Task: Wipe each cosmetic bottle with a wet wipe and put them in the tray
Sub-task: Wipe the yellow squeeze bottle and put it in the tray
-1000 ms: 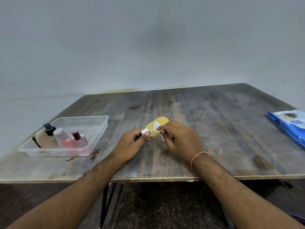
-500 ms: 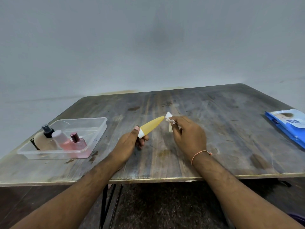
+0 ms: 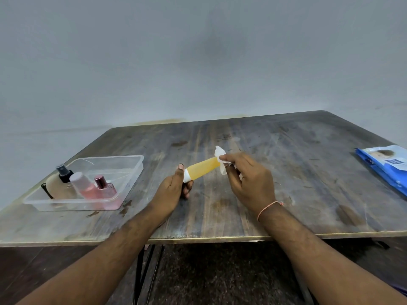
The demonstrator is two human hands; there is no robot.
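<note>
Yellow tube (image 3: 203, 168) gripped at white cap end by left hand (image 3: 170, 190), right of clear tray (image 3: 132, 172). Wet wipe (image 3: 221, 156) pinched by right hand (image 3: 248, 181) against tube's far end.

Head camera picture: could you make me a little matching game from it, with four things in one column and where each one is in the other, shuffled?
Things:
1. yellow tube
2. wet wipe
3. pink bottle
4. blue wipes pack

Places:
A. lying at the table's right edge
B. standing in the clear tray
C. held by its white cap end in the left hand
D. pinched in the right hand against the tube's far end

Pairs: 1-C, 2-D, 3-B, 4-A
</note>
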